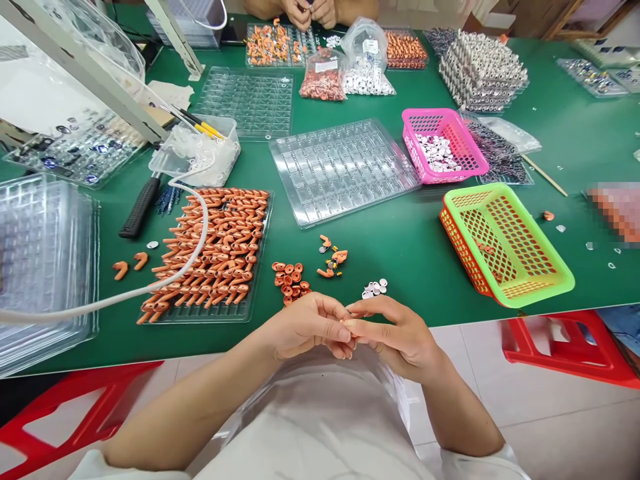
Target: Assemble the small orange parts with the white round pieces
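Observation:
My left hand (315, 327) and my right hand (397, 337) meet at the table's front edge, fingertips pinched together. Between them is a small orange earbud part (354, 327), mostly covered by the fingers, so both hands are closed on it. Just beyond lie a cluster of round orange caps (290, 280), a few orange earbud shells (340, 256) with small metal and yellow bits, and a little pile of white discs (375, 288). To the left, a clear tray holds rows of orange earbud shells (215, 247).
A white cable (203, 227) arches over the filled tray. Beyond are a clear plastic tray (345, 167), a pink basket (445, 143) of white pieces and a green basket (515, 240). A black-handled tool (140, 210) lies left. Another person's hands (310, 12) work across the table.

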Available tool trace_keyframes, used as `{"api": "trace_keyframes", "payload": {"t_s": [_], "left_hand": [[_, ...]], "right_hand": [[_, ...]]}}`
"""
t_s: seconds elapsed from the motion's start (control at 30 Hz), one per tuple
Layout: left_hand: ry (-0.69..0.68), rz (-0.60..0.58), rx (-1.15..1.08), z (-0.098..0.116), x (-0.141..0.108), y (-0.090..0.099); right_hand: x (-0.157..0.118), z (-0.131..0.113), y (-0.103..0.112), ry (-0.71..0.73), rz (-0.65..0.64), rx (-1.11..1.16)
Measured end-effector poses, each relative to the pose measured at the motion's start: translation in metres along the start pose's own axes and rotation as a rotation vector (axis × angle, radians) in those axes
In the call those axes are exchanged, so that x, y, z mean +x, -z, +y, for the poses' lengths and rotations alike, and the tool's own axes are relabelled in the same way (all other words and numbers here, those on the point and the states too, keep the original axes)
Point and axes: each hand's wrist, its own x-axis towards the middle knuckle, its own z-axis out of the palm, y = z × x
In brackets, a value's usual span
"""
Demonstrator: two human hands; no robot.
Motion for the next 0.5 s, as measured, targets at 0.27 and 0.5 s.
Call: {"api": "trace_keyframes", "payload": {"t_s": [0.27,0.5], "left_hand": [[-0.050,0.031,-0.014,0.0000,0.0002,-0.0053],[-0.081,0.066,-0.006,-0.0007,0.0009,-0.0072]], "right_hand": [[0.0003,0.0021,-0.0014,-0.031,-0.002,0.128],[0.0029,0.0026,-0.0015,-0.027,0.013,0.218]]}}
